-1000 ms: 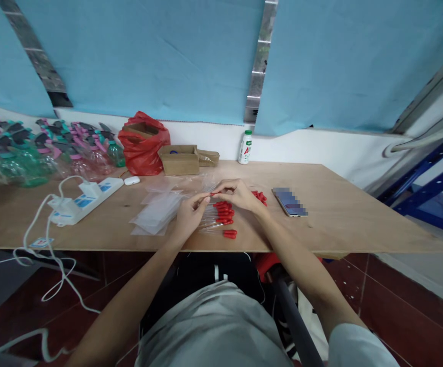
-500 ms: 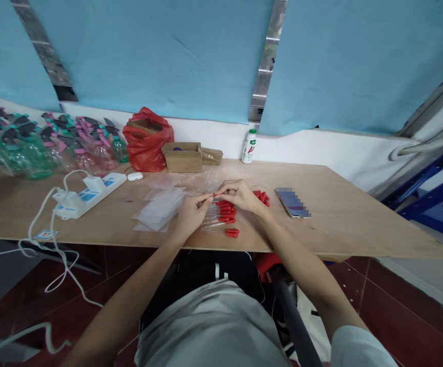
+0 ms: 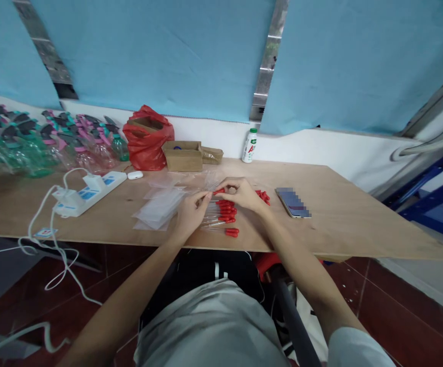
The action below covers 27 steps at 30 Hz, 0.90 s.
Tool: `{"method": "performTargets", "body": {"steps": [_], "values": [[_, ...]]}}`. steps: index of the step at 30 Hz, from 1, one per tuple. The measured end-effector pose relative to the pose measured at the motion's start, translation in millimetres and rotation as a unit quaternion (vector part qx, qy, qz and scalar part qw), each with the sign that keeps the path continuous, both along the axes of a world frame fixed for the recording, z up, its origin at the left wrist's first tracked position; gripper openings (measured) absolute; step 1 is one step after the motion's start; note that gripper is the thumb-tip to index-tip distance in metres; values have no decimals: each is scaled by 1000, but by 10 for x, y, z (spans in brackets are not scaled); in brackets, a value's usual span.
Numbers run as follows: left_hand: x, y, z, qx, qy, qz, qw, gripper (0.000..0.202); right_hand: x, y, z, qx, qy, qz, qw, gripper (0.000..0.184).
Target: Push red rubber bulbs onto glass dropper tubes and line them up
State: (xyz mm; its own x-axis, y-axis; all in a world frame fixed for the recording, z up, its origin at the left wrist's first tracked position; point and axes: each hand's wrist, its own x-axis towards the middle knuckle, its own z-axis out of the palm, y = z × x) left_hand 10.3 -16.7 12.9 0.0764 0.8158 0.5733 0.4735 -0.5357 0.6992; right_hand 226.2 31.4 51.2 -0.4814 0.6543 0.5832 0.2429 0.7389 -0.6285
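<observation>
- droppers (image 3: 227, 209) with red bulbs lay side by side on the wooden table (image 3: 339, 204), their thin clear tubes (image 3: 211, 220) pointing left; two red ends sat slightly apart from the others, nearer the front edge.
- just beyond the droppers, between my two hands, was a single red bulb (image 3: 219, 191).
- my right hand (image 3: 244, 193), at the far right of the droppers, had that bulb pinched between thumb and forefinger, the gap narrow.
- my left hand (image 3: 190, 210), left of the droppers, had thumb and fingertip drawn close together near the bulb's left end; i could not tell whether they gripped anything thin.
- right of the droppers i had a small heap of loose bulbs (image 3: 262, 197), and farther right a phone (image 3: 293, 204) with a pixelated screen.
- left of the droppers were overlapping clear plastic bags (image 3: 160, 210), then a white power strip (image 3: 91, 196) with plugs in it.
- behind the droppers, near the wall, stood a cardboard box (image 3: 183, 159), a red plastic bag (image 3: 148, 150) and a white bottle (image 3: 249, 148) with a green cap.
- far left of the droppers, spray bottles (image 3: 34, 153) crowded together.
</observation>
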Motion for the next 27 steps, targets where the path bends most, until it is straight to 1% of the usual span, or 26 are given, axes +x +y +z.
{"method": "performTargets", "body": {"steps": [7, 10, 14, 20, 27], "values": [[-6, 51, -64, 11, -2, -9, 1000, 26, 12, -27, 46, -15, -14, 14, 1000, 34], [-6, 57, -77, 5, -21, -7, 1000, 21, 4, -36, 51, -24, -14, 10, 1000, 35], [-6, 49, -72, 7, -18, 1, 1000, 18, -1, -44, 39, -37, -6, 14, 999, 36], [-5, 40, -65, 1, -16, -6, 1000, 18, -3, -31, -4, -60, 1, 16, 998, 37], [-15, 18, -43, 23, 35, 10, 999, 16, -20, -14, -39, -66, -2, 30, 997, 36]]}}
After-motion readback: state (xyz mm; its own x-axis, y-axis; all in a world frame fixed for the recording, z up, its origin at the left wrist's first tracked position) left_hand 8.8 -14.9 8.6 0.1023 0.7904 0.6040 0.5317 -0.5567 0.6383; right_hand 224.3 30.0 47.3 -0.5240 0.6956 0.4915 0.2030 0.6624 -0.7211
